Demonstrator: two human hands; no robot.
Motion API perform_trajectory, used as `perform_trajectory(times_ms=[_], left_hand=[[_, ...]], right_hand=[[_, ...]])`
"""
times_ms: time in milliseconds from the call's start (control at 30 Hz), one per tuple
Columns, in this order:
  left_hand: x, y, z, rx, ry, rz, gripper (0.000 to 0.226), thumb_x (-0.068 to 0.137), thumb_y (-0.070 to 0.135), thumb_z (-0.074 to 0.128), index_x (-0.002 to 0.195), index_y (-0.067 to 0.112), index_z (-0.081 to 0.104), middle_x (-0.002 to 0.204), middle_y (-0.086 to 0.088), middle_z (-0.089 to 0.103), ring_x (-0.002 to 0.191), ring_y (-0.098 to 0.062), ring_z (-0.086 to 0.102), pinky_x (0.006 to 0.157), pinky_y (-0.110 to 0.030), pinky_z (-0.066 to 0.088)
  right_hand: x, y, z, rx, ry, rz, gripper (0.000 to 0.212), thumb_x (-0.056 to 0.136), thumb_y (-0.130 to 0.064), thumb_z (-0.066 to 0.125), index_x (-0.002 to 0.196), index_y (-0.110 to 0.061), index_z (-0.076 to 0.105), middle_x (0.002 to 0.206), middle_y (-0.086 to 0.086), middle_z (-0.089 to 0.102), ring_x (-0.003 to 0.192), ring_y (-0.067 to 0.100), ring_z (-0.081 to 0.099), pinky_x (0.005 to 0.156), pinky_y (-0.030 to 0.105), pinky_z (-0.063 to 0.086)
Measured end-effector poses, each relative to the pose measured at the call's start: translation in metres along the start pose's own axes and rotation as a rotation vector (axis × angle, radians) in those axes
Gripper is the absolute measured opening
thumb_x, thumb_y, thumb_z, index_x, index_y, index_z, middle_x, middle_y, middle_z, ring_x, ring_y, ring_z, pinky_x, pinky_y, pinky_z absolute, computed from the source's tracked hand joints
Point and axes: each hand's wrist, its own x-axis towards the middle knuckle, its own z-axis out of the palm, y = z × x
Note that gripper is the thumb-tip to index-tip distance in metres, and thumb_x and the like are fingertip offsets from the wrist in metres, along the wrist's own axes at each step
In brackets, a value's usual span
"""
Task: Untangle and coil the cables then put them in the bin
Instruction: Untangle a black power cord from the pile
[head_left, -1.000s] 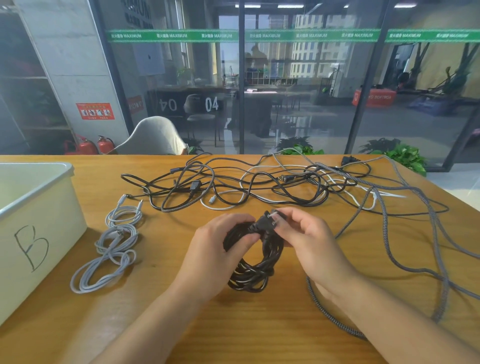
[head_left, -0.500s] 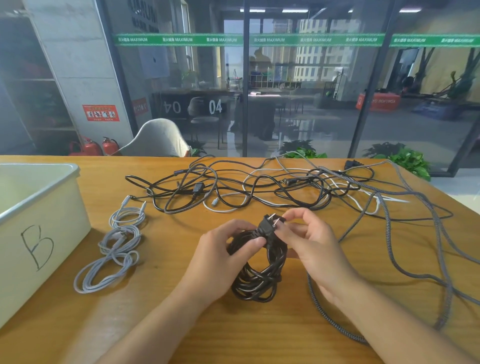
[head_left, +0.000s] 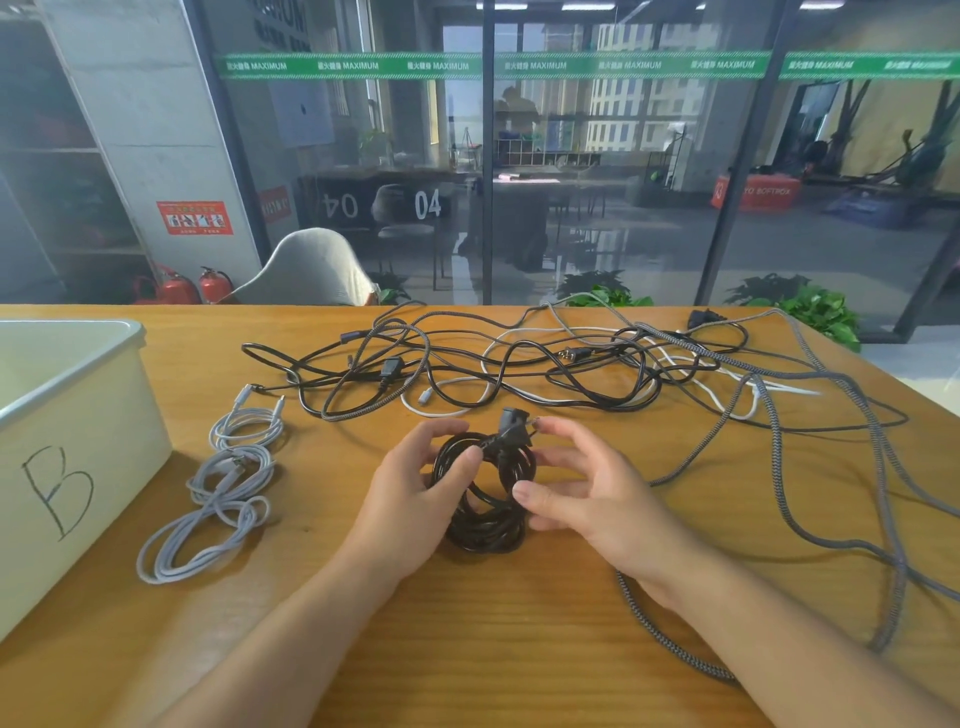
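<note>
A coiled black power cable (head_left: 485, 519) stands on edge on the wooden table, its plug (head_left: 514, 423) at the top. My left hand (head_left: 415, 488) grips the coil's left side, thumb across the strands near the plug. My right hand (head_left: 587, 493) holds the coil's right side, with its fingers loosened and partly spread. A tangle of black, white and braided cables (head_left: 519, 364) lies behind the coil. A coiled grey cable (head_left: 218, 493) rests at the left. The white bin marked B (head_left: 78, 415) stands at the far left.
A thick braided grey cable (head_left: 779, 467) loops across the right side of the table and runs under my right wrist. The table's far edge meets a glass wall. A grey chair (head_left: 317, 270) stands behind the table.
My right hand has let go of the plug and slid down the coil's right side with fingers spread. My left hand keeps its grip. The camera has tilted slightly.
</note>
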Motion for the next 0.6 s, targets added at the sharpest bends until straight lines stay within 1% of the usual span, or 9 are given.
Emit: perform_trajectory(times_ms=[67, 133, 167, 233, 300, 400, 467, 533, 600], left_hand=[[-0.001, -0.001, 0.0, -0.011, -0.04, 0.003, 0.036, 0.097, 0.027, 0.07, 0.131, 0.033, 0.059, 0.117, -0.002, 0.069, 0.089, 0.0, 0.073, 0.075, -0.022, 0.061], [-0.001, -0.004, -0.001, 0.027, -0.087, 0.003, 0.044, 0.097, 0.027, 0.072, 0.134, 0.043, 0.054, 0.122, 0.003, 0.068, 0.108, -0.011, 0.07, 0.092, -0.033, 0.06], [-0.002, -0.005, 0.0, 0.059, -0.112, 0.01, 0.048, 0.098, 0.025, 0.07, 0.136, 0.046, 0.05, 0.125, 0.006, 0.067, 0.115, -0.013, 0.067, 0.099, -0.036, 0.057], [-0.004, -0.004, 0.001, 0.105, -0.156, 0.017, 0.056, 0.1, 0.014, 0.064, 0.143, 0.044, 0.044, 0.132, 0.013, 0.063, 0.12, -0.003, 0.061, 0.107, -0.031, 0.051], [-0.004, -0.004, 0.001, 0.117, -0.187, 0.012, 0.064, 0.1, 0.006, 0.059, 0.147, 0.043, 0.039, 0.135, 0.015, 0.061, 0.124, 0.0, 0.058, 0.109, -0.031, 0.049], [-0.007, -0.002, 0.003, 0.156, -0.225, 0.036, 0.075, 0.092, 0.006, 0.057, 0.15, 0.047, 0.033, 0.144, 0.012, 0.053, 0.137, -0.011, 0.049, 0.114, -0.041, 0.046], [-0.01, 0.0, 0.005, 0.176, -0.259, 0.067, 0.081, 0.089, 0.001, 0.057, 0.152, 0.045, 0.031, 0.148, 0.009, 0.049, 0.139, -0.009, 0.047, 0.115, -0.037, 0.044], [-0.012, 0.004, 0.008, 0.166, -0.283, 0.094, 0.084, 0.086, 0.002, 0.057, 0.153, 0.046, 0.03, 0.146, 0.007, 0.05, 0.137, -0.008, 0.049, 0.113, -0.033, 0.045], [-0.011, 0.005, 0.007, 0.142, -0.295, 0.105, 0.086, 0.08, 0.007, 0.055, 0.151, 0.051, 0.031, 0.142, 0.005, 0.051, 0.126, -0.012, 0.055, 0.105, -0.029, 0.048]], right_hand=[[0.002, 0.002, 0.0, 0.005, 0.042, -0.019, 0.059, 0.086, -0.019, 0.084, 0.137, -0.033, 0.056, 0.128, -0.002, 0.068, 0.102, 0.018, 0.076, 0.084, 0.039, 0.064], [0.002, 0.004, 0.0, -0.017, 0.035, -0.043, 0.053, 0.088, -0.017, 0.083, 0.133, -0.03, 0.058, 0.125, -0.002, 0.071, 0.1, 0.017, 0.076, 0.079, 0.036, 0.063], [0.002, 0.005, 0.0, -0.032, 0.024, -0.056, 0.053, 0.088, -0.015, 0.082, 0.133, -0.03, 0.058, 0.124, -0.003, 0.072, 0.099, 0.017, 0.076, 0.076, 0.033, 0.062], [0.001, 0.006, 0.0, -0.064, 0.016, -0.074, 0.058, 0.087, -0.013, 0.083, 0.135, -0.034, 0.057, 0.124, -0.005, 0.071, 0.098, 0.017, 0.075, 0.073, 0.03, 0.06], [0.001, 0.009, 0.0, -0.122, 0.019, -0.093, 0.069, 0.086, -0.019, 0.085, 0.14, -0.043, 0.052, 0.125, -0.008, 0.068, 0.098, 0.016, 0.073, 0.073, 0.031, 0.061], [0.002, 0.011, 0.001, -0.301, 0.032, -0.167, 0.069, 0.085, -0.044, 0.082, 0.142, -0.057, 0.046, 0.121, -0.013, 0.067, 0.1, 0.011, 0.069, 0.083, 0.032, 0.061], [0.001, 0.009, 0.003, -0.34, 0.058, -0.236, 0.052, 0.089, -0.046, 0.076, 0.136, -0.053, 0.055, 0.111, -0.016, 0.069, 0.102, 0.006, 0.067, 0.086, 0.03, 0.06], [0.001, 0.006, 0.003, -0.275, 0.079, -0.259, 0.037, 0.094, -0.036, 0.074, 0.128, -0.045, 0.063, 0.106, -0.015, 0.071, 0.096, 0.006, 0.069, 0.079, 0.035, 0.063], [0.001, 0.006, 0.003, -0.19, 0.095, -0.228, 0.03, 0.095, -0.034, 0.072, 0.124, -0.04, 0.066, 0.108, -0.01, 0.073, 0.093, 0.008, 0.071, 0.069, 0.033, 0.063]])
